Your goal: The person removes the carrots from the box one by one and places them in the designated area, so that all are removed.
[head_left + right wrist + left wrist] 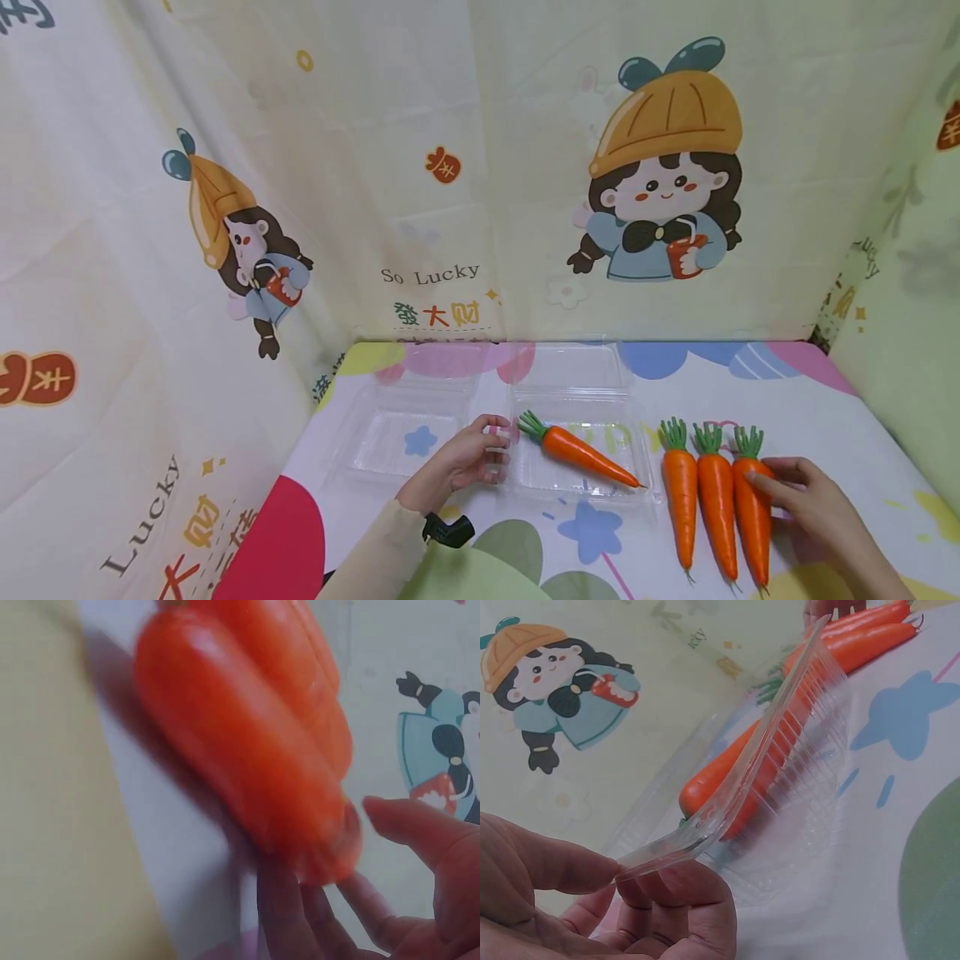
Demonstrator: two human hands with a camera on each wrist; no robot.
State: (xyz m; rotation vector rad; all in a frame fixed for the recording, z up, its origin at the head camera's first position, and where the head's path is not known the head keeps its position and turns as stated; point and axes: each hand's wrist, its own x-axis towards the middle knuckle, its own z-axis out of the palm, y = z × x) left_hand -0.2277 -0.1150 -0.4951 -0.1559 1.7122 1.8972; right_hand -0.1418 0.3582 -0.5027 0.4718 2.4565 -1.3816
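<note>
In the head view, my left hand (480, 454) is at the left edge of a clear plastic container (648, 454). The left wrist view shows thumb and fingers pinching the container's rim (656, 851). One orange carrot (581, 452) with green stalks lies slanted inside the container. Right of it, three more carrots lie side by side, stalks away from me. My right hand (813, 500) is around the crown of the rightmost carrot (752, 512). In the right wrist view, its thumb stands slightly apart from the carrot (247, 750) while the fingers reach beneath the crown.
Another clear plastic container (408, 446) lies with its lid folded back, left of my left hand. The table cover (585, 533) has printed shapes. A patterned curtain (525, 208) hangs behind the table and along both sides.
</note>
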